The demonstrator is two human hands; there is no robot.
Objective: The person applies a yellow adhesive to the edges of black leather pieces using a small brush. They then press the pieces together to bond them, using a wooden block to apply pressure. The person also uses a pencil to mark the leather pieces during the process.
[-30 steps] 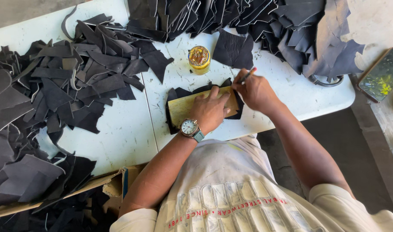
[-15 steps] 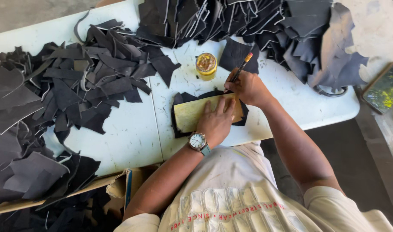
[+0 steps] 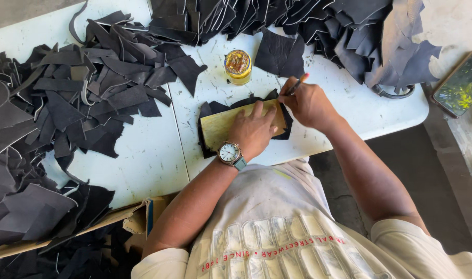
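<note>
My left hand (image 3: pixel 255 129), with a watch on its wrist, lies flat on a tan cardboard template (image 3: pixel 218 128). The template rests on a piece of black leather (image 3: pixel 207 111) near the front of the white table (image 3: pixel 143 160). My right hand (image 3: pixel 308 103) grips a pen (image 3: pixel 297 85) with an orange tip. The pen's point touches the template's far right edge.
Heaps of black leather pieces (image 3: pixel 81 93) cover the table's left and back. One square piece (image 3: pixel 280 54) lies beside a small round yellow tin (image 3: pixel 238 66). A cardboard box (image 3: pixel 135 219) with more leather stands at lower left. A phone (image 3: pixel 460 82) lies at the right.
The view has drifted a little. My right hand has slid the pen along the template's right edge toward its far corner. The left hand stays pressed on the template.
</note>
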